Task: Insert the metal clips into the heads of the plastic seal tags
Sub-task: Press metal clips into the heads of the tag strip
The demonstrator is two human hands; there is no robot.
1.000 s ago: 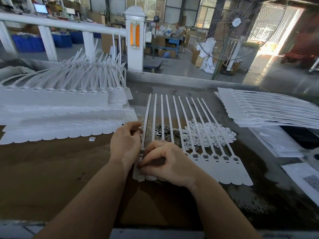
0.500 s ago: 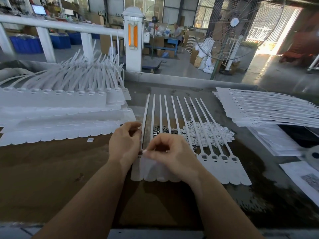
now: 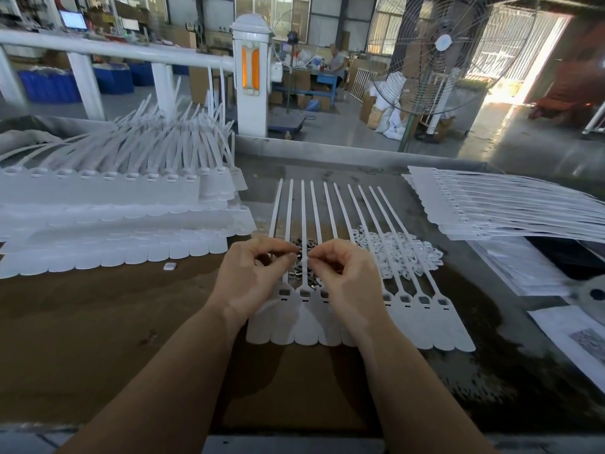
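Observation:
A joined strip of white plastic seal tags [image 3: 412,326] lies flat on the table, heads near me and thin straps pointing away. Its open heads [image 3: 406,299] show as small rectangular slots. A pile of dark metal clips [image 3: 299,274] lies under the straps. My left hand [image 3: 252,280] and my right hand [image 3: 347,280] hover over the strip's left part with fingers curled. The thumb and forefinger of each hand pinch together right at the clip pile, each apparently on a small clip. My hands hide the heads beneath them.
Stacks of white seal tag strips [image 3: 108,198] fill the left of the table, and another stack [image 3: 510,211] lies at the right. A heap of small white plastic pieces [image 3: 397,253] sits beside the clips. One loose white piece [image 3: 170,266] lies on the brown board. Papers [image 3: 576,342] lie at the right edge.
Both hands lifted off the leftmost tag heads and moved away from me to the clip pile, fingertips now pinching there. The strip stayed flat on the table.

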